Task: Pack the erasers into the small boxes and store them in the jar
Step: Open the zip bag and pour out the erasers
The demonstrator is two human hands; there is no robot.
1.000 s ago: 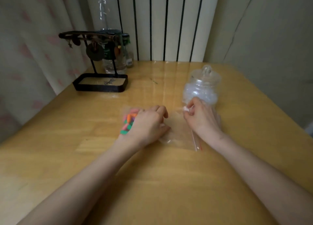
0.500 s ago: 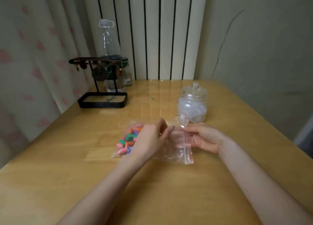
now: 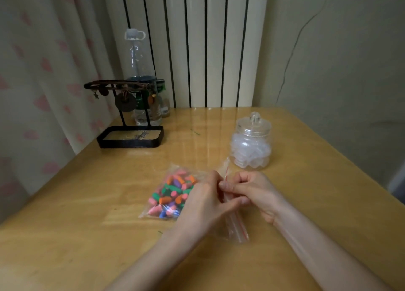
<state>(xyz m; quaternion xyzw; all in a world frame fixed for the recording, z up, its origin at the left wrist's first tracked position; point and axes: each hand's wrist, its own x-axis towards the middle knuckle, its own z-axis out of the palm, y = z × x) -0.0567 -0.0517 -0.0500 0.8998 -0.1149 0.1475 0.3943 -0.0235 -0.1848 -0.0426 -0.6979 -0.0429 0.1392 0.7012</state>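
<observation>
We have the clear zip bag [image 3: 237, 227] lying on the bench [image 3: 87, 236] just in front of us. The coloured erasers [image 3: 173, 192] are all bunched in its left end. Its mouth, marked by the red zip strip [image 3: 226, 172], is at the right end. That strip's long axis runs near to far, leaning a little to the right as it comes toward us.

Our left hand [image 3: 203, 203] lies over the middle of the bag, fingers and thumb closed on the strip from the left. Our right hand [image 3: 258, 192] meets it from the right, fingers curled and thumb pressed in on the same edge. Both hands hold the bag's mouth and nothing else.

We judge the step in hand to be opening the seal, so the task is barely begun. No eraser is out of the bag.

The jar [image 3: 252, 146] stands beyond our right hand, near but not touching it. Its lid [image 3: 254, 124] is on, and the translucent small boxes [image 3: 249, 152] are heaped inside. The right hand is the nearer one for lifting that lid.

The pull on the seal should go left and right, across the strip. The erasers lie away from the opening, so we would have to tip or shake them toward it.
</observation>
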